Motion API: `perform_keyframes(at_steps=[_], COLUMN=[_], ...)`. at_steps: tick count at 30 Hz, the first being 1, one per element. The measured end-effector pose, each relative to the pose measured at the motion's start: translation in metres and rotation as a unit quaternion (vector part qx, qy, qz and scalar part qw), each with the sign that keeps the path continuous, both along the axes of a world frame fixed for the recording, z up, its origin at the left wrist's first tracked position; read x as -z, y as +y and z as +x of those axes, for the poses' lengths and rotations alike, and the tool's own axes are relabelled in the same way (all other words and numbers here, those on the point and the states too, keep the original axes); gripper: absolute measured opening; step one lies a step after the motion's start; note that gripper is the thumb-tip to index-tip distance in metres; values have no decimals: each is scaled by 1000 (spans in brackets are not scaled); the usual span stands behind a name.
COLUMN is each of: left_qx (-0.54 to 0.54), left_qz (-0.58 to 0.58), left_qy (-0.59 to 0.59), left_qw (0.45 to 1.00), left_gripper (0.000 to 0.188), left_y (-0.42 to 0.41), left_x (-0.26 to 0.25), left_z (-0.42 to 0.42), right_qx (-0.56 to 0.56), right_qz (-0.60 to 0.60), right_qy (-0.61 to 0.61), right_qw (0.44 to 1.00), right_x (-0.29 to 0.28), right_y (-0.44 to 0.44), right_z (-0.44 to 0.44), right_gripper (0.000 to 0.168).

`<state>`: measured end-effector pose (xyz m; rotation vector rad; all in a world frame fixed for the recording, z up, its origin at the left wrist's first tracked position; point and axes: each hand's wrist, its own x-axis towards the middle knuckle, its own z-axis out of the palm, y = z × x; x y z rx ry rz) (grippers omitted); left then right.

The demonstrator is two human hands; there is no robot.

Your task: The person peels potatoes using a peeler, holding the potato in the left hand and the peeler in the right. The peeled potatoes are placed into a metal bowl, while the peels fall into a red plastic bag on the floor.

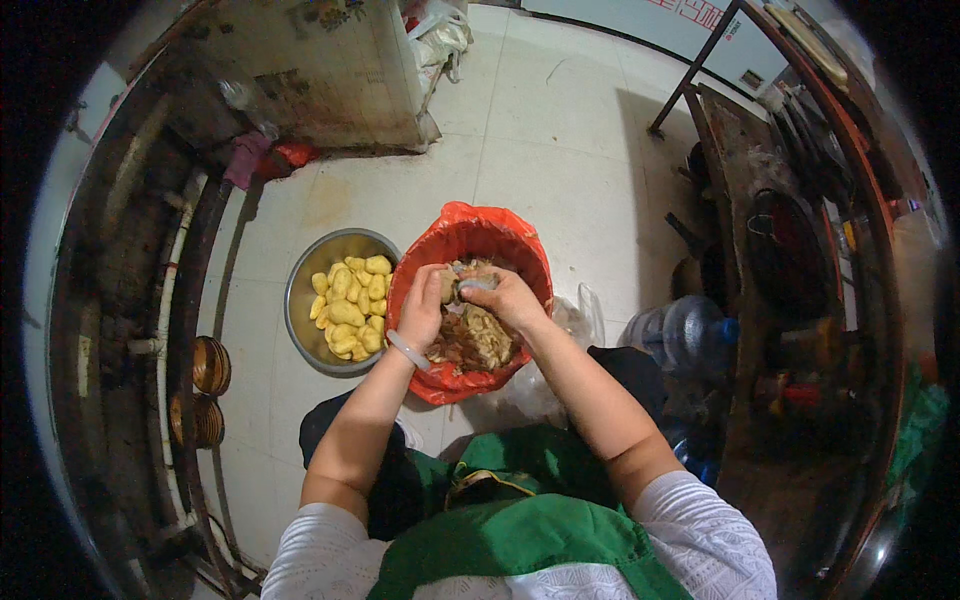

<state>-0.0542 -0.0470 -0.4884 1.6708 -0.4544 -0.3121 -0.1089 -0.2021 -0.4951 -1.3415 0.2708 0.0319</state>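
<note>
My left hand (421, 309) holds a brown, unpeeled-looking potato (448, 287) over a bin lined with a red plastic bag (517, 234). In my right hand (510, 301) is a small tool with a pale grey handle (478, 284), probably a peeler, its working end against or close to the potato and partly hidden by my fingers. Peelings and scraps (484, 337) lie inside the bin below both hands. Left of the bin, touching or nearly touching it, a steel bowl (300, 341) contains several peeled yellow potatoes (346, 313).
A large clear water bottle (667, 330) lies to the right, near a dark metal rack (720, 172) with pans. Clear plastic bags (536, 394) sit by the bin. Pipes (163, 300) and woven baskets (210, 365) line the left; a worn cabinet (352, 82) stands ahead.
</note>
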Motion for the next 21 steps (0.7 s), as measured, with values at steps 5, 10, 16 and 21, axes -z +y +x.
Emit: perform_keyframes(at_steps=[5,10,16,21], left_qx=[13,-19,-32,23], left_qz=[-101,-128,7,-211], left_qy=[170,246,115,370], left_qw=[980,961,993,904], left_gripper=[41,44,39,44], left_y=[6,8,8,13], left_x=[11,8,2,-11], left_z=[5,13,6,15], right_qx=[69,42,43,103], right_qz=[211,200,152,303], right_qy=[98,57,56,93], right_qw=[970,977,986,943], right_x=[5,19,35,7], right_y=[8,8,19,14], right_z=[1,10,10,13], right_gripper=[27,22,18,20])
